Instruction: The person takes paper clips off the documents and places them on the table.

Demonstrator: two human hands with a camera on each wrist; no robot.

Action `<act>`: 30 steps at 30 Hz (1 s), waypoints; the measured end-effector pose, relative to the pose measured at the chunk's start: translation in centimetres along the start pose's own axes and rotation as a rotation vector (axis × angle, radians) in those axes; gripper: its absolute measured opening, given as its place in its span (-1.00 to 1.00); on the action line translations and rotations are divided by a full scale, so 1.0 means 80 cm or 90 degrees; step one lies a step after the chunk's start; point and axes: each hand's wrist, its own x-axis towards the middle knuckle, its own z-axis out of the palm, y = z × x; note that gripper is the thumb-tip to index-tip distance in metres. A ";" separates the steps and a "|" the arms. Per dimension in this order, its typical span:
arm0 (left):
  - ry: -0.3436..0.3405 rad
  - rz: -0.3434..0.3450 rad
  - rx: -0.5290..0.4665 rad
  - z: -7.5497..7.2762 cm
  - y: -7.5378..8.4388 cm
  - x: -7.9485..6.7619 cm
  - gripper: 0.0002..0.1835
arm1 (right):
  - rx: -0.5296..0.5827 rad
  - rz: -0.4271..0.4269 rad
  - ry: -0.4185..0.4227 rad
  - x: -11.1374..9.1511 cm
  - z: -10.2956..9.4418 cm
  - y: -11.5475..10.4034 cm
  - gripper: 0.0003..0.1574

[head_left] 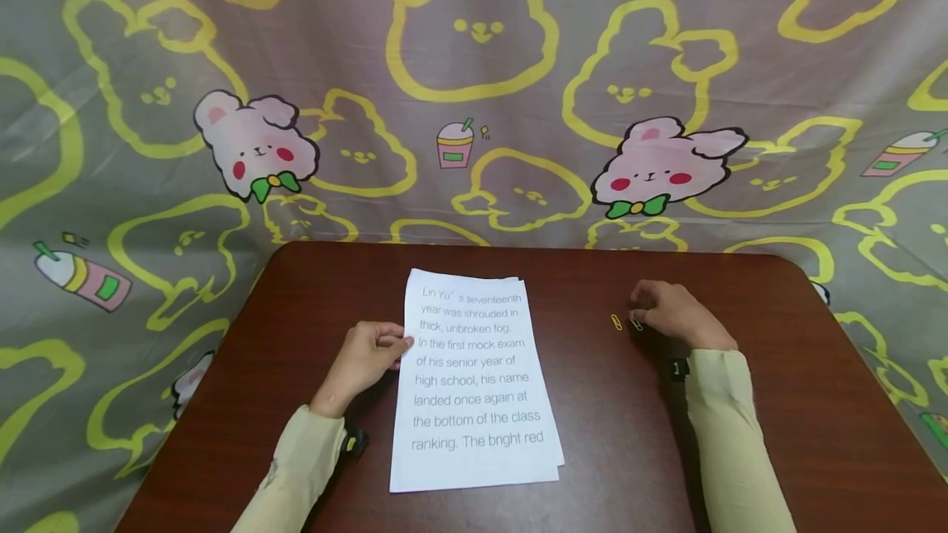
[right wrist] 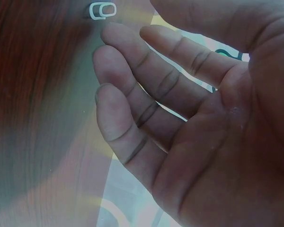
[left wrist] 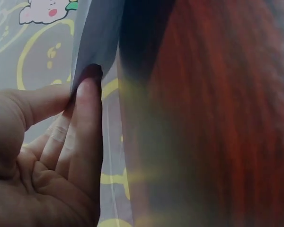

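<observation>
A small stack of printed paper sheets [head_left: 474, 377] lies on the table, its edges slightly out of line at the lower right. My left hand [head_left: 370, 356] pinches the stack's left edge between thumb and fingers; in the left wrist view the edge of the paper [left wrist: 97, 38] rises from the fingertips. Over to the right, my right hand [head_left: 677, 312] hovers with loosely curved fingers and nothing in them. Just below its fingertips lies a white paper clip [right wrist: 103, 10], and a yellow paper clip [head_left: 616, 322] lies slightly left of that.
The dark brown wooden table [head_left: 592, 434] has rounded far corners. Behind and beside it hangs a grey curtain [head_left: 518, 122] printed with yellow outlines, rabbits and drink cups.
</observation>
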 end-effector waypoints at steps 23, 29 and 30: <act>-0.004 -0.042 0.024 -0.022 -0.014 0.004 -0.71 | 0.005 0.006 -0.003 0.000 0.000 0.001 -0.68; 0.039 -0.007 0.067 -0.027 -0.011 0.002 -0.72 | 0.028 -0.028 0.034 -0.003 -0.003 -0.017 -0.65; 0.046 0.000 0.073 -0.027 -0.010 0.003 -0.71 | 0.029 -0.037 0.042 -0.004 -0.004 -0.021 -0.65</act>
